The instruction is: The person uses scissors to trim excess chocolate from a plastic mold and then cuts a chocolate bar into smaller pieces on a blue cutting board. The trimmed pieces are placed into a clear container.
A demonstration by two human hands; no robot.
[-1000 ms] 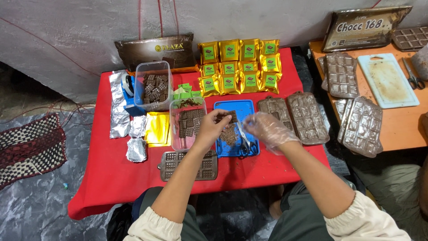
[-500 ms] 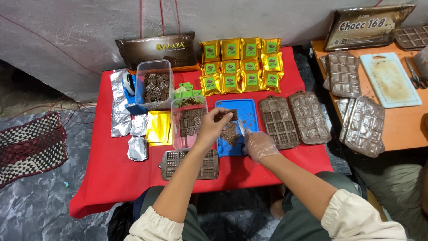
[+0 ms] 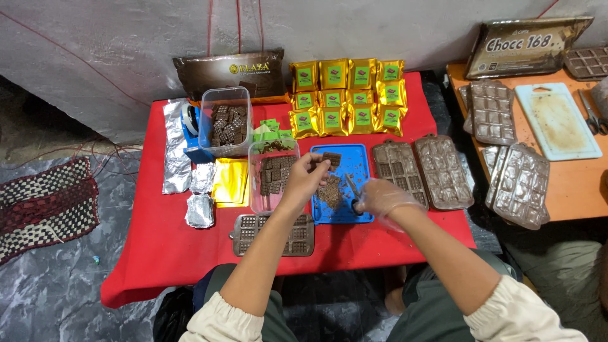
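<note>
My left hand (image 3: 306,179) pinches a small chocolate bar (image 3: 330,158) just above the blue tray (image 3: 361,159), which carries chocolate crumbs and scraps. Wearing a clear plastic glove, my right hand (image 3: 382,197) grips a pair of scissors (image 3: 352,190) over the tray's near right part. A clear tub (image 3: 261,187) of small chocolate bars stands left of the tray, beside my left hand. A chocolate mould (image 3: 248,231) with filled cells lies on the red table (image 3: 145,240) under my left forearm.
Gold pouches (image 3: 346,95) line the back of the table. Another clear tub (image 3: 225,121), foil sheets (image 3: 173,149), gold wrappers (image 3: 230,180) and two filled moulds (image 3: 421,170) surround the tray. On the right, an orange table (image 3: 570,183) holds more moulds and a white cutting board (image 3: 557,120).
My left hand lifted a small chocolate bar up over the blue tray. My gloved right hand drew back toward me with the scissors, lower on the tray.
</note>
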